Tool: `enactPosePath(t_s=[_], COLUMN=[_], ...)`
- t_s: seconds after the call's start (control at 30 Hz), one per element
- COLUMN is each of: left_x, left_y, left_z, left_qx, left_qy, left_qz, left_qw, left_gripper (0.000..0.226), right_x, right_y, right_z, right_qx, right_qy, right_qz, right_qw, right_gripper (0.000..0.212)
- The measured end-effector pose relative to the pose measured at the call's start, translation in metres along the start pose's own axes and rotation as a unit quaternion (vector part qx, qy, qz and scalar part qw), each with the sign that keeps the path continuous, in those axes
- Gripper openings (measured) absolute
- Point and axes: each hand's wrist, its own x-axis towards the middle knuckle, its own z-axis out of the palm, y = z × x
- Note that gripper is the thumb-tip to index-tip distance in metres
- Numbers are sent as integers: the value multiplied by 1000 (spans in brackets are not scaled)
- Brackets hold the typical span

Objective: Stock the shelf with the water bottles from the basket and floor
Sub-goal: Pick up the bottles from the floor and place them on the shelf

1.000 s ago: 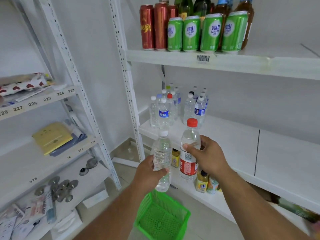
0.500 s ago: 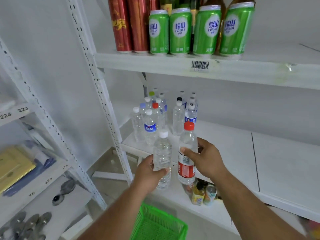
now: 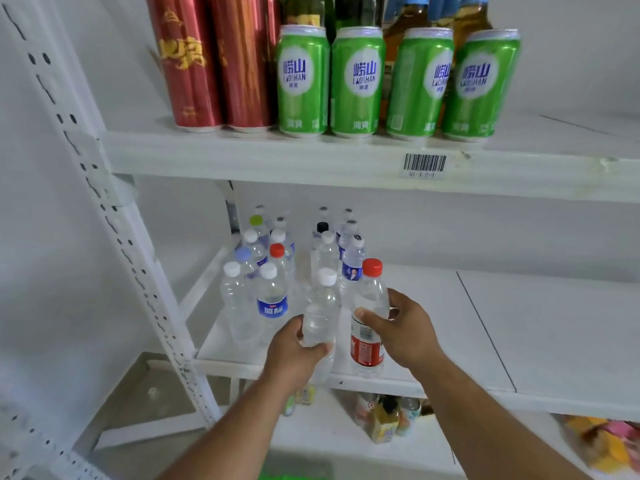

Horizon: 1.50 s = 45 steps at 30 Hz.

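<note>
My left hand [image 3: 294, 351] grips a clear water bottle with a white cap [image 3: 320, 306], held upright over the front edge of the middle shelf [image 3: 485, 334]. My right hand [image 3: 403, 329] grips a second water bottle with a red cap and red label [image 3: 369, 317], just right of the first. Both bottles sit in front of a cluster of several water bottles [image 3: 273, 271] standing at the shelf's left end. Only a thin green sliver of the basket [image 3: 291, 477] shows at the bottom edge.
The upper shelf [image 3: 311, 161] carries red cans [image 3: 207, 64] and green cans [image 3: 356, 81] close above the bottles. A perforated white upright [image 3: 114, 220] stands at left. Small drink bottles [image 3: 384, 417] stand on the lowest shelf. The right part of the middle shelf is bare.
Both hands have carried their bottles up and forward to the middle shelf's front edge. The view has moved closer to the shelf, and the green basket has dropped almost out of sight.
</note>
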Motion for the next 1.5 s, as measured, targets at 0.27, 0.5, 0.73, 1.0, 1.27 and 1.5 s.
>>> enactPosePath(t_s=[0.27,0.5,0.73,1.0,1.27,1.5], left_x=[58,99,128,143,151,154], left_y=[-5,-10,-15,-18,-23,-22], left_z=[18,40,54,60,59,55], left_qx=[3,19,12,-21,5,9], left_qy=[-1,17,26,34,20,-22], left_qz=[-5,-11,2,13,6,-19], left_qw=[1000,1000,1000,999,1000,1000], left_gripper=[37,48,48,52,60,70], right_x=[41,78,101,116,125,123], right_y=[19,41,45,54,56,61], right_z=[21,35,47,51,54,53], right_qx=[1,-5,14,31,20,7], right_qy=[26,8,4,3,0,-14], right_qz=[40,48,37,53,52,54], right_qw=[999,999,999,998,998,998], right_gripper=[25,29,37,44,44,52])
